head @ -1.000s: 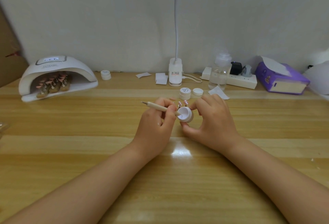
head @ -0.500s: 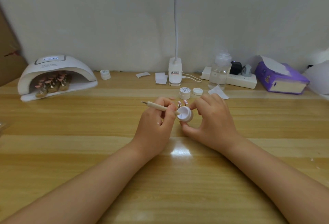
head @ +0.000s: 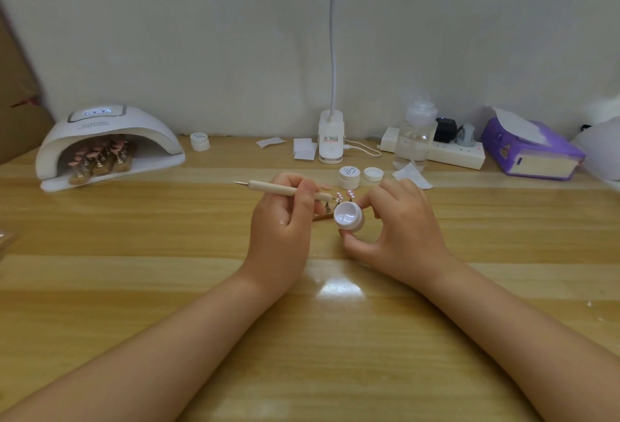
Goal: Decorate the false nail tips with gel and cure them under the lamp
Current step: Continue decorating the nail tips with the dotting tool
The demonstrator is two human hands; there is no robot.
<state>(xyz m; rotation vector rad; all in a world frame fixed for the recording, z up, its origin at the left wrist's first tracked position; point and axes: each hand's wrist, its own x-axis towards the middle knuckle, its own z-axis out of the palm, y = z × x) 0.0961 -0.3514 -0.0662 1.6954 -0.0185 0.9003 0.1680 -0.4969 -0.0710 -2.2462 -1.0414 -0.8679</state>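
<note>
My right hand (head: 399, 223) pinches a small open white gel pot (head: 349, 216), tilted toward me, between thumb and fingers at the table's middle. My left hand (head: 285, 220) grips a wooden dotting tool (head: 275, 187) like a pen, its working tip just left of the pot's rim and above it. Behind the pot stand pink nail tips (head: 344, 195) on a small stand, partly hidden by the pot and my fingers. At the back left sits a white curing lamp (head: 107, 139) with several pink nail tips on holders (head: 100, 158) inside it.
A closed gel pot (head: 349, 176) and a loose white lid (head: 373, 174) stand just behind my hands. Another pot (head: 200, 141), a desk lamp base (head: 331, 141), a clear bottle (head: 414, 139), a power strip (head: 446, 151) and a purple tissue box (head: 530, 149) line the back wall.
The dotting tool's tip has lifted out of the gel pot and now sits a little left of its rim. My right hand holds the pot in the same place.
</note>
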